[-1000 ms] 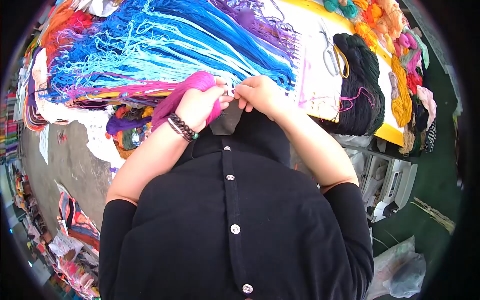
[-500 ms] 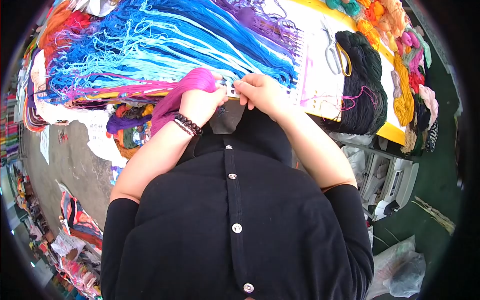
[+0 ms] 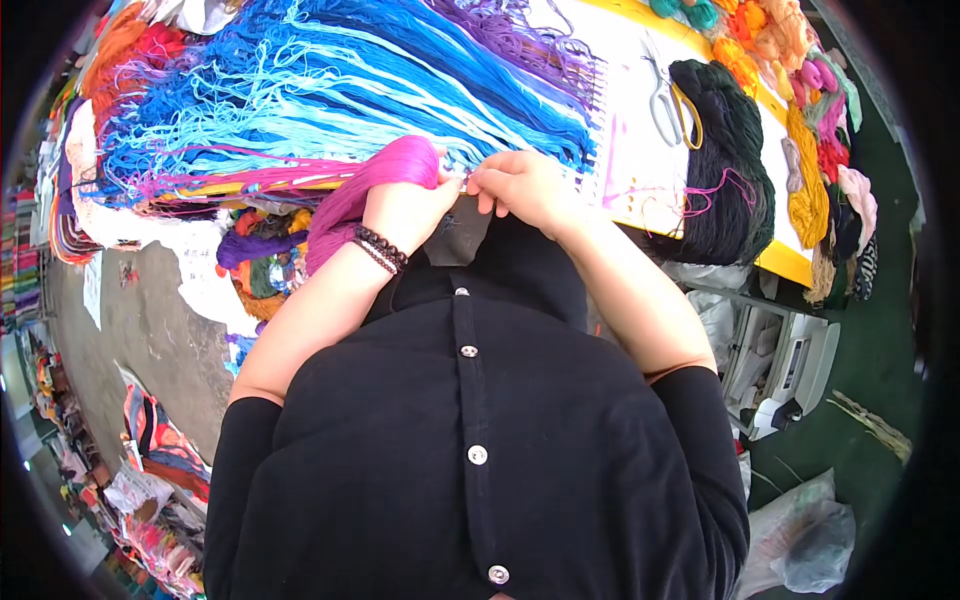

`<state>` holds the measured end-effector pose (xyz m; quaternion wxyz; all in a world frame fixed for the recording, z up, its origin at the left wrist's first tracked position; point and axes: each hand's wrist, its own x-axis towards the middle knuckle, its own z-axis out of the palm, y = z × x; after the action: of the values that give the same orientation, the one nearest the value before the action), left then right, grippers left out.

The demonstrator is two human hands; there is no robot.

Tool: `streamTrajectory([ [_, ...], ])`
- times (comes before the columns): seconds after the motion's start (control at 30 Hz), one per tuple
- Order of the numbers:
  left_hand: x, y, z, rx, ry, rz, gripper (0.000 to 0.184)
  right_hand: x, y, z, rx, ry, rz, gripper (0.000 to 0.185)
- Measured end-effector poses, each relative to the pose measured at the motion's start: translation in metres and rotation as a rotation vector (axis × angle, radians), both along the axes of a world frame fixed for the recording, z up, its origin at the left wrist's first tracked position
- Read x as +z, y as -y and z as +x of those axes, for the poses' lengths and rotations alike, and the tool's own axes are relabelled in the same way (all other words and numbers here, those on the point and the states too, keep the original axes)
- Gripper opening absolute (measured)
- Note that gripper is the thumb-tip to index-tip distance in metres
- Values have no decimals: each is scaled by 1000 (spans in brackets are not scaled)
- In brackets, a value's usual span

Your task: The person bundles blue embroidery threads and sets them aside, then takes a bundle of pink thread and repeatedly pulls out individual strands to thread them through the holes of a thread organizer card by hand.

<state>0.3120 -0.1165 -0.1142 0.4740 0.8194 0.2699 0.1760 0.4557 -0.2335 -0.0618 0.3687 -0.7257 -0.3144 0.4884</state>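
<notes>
A skein of magenta thread [image 3: 385, 175] drapes over my left hand [image 3: 412, 208], which is closed on it and wears dark and pale beads at the wrist. My right hand [image 3: 528, 190] is closed in a pinch just to the right, the two sets of fingertips nearly touching. What the right fingertips hold is too small to make out. Both hands are at the near edge of a white card with holes along its side. Blue and light-blue thread hanks [image 3: 360, 90] fan out across the table beyond them, with loose magenta strands trailing left.
Scissors [image 3: 662, 105] with grey and yellow handles lie on white paper to the right. Beside them is a black thread hank [image 3: 725, 165] crossed by pink strands. Purple threads [image 3: 540, 45] lie at the back, and a multicoloured thread pile [image 3: 265, 250] sits below the table edge.
My hands have drawn slightly closer together, the left fingertips shifting right towards the right ones. The magenta skein stays over my left hand.
</notes>
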Motion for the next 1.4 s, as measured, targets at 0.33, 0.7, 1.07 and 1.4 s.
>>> streamTrajectory([
  [0.33,12,0,-4,65,21,-267,35,16,-6,-8,75,151,-24,22],
  [0.7,36,7,-4,189,78,-800,35,7,-16,-5,81,96,-107,25],
  [1.07,27,7,-1,167,46,-705,32,10,-15,-8,62,68,-80,23],
  [1.4,54,-3,-1,27,368,-1140,19,-7,-7,-10,-102,-16,128,16],
])
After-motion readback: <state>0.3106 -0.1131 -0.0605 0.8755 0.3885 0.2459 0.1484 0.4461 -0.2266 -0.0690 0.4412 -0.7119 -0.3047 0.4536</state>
